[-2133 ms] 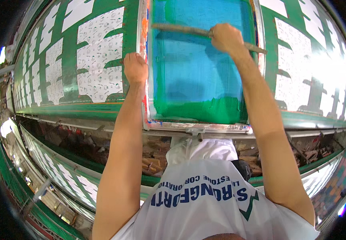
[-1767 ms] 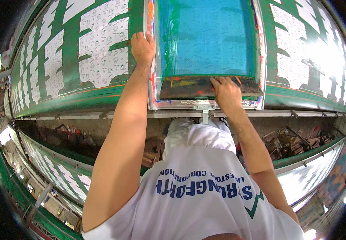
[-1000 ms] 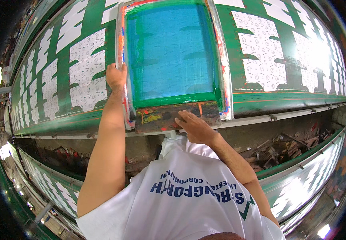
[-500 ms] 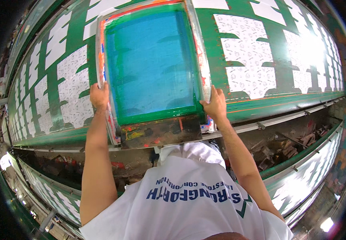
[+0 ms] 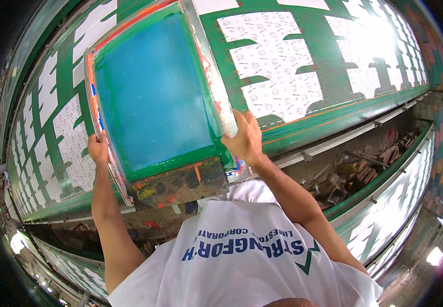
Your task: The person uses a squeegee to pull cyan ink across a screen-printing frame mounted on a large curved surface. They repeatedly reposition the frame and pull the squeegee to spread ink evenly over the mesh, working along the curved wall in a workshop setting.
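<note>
Your left hand (image 5: 98, 149) and right hand (image 5: 244, 139) each close around a side rail of the screen (image 5: 152, 89), holding it tilted above the printed cloth (image 5: 283, 66) on the long table (image 5: 329, 135). Wet green ink lines its near edge; tip further and it could drip, smearing the print.

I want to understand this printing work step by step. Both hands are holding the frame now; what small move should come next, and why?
Probably lower the frame flat onto the next bare white panel of the cloth. The left hand and right hand grip its two side rails, and its near end seems lifted off the table's near edge, so it looks in carry, not yet set for printing.
</note>
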Tool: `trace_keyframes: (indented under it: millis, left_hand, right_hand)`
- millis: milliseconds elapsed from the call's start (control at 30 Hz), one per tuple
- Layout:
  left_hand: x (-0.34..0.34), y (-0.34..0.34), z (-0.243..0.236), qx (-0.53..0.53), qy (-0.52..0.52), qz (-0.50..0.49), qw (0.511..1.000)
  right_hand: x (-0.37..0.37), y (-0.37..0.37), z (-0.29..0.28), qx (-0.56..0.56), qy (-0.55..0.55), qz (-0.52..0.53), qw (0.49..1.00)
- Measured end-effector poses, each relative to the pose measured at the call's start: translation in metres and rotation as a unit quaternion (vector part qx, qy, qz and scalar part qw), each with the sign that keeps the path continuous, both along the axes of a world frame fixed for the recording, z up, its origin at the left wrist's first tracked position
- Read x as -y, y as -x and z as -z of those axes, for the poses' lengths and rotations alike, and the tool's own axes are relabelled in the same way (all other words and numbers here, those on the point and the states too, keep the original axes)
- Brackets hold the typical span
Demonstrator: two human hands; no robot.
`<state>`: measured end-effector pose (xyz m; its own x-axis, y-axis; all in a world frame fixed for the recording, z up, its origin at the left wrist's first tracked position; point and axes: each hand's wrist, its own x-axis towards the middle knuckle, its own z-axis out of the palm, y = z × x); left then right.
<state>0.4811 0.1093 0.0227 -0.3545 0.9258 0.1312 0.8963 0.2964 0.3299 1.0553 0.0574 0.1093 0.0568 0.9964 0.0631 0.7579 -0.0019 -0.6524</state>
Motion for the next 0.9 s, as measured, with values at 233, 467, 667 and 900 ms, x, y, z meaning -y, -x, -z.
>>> trace_keyframes:
  millis: [233,467,667,900]
  left_hand:
    - [-0.062,-0.158,-0.027,-0.032,-0.037,0.04,0.998]
    - [-0.087,-0.37,-0.013,0.006,-0.068,0.001,0.998]
    - [-0.079,-0.462,-0.017,-0.004,-0.051,-0.029,0.998]
    - [-0.068,-0.494,-0.016,-0.035,-0.052,-0.024,0.998]
  right_hand:
    - [-0.055,-0.167,-0.002,0.022,0.035,0.033,0.999]
    - [-0.091,-0.357,0.012,0.057,0.044,0.048,0.996]
    - [-0.091,-0.439,0.022,0.047,0.069,0.053,0.995]
    - [-0.079,-0.472,0.037,0.027,0.049,0.025,0.998]
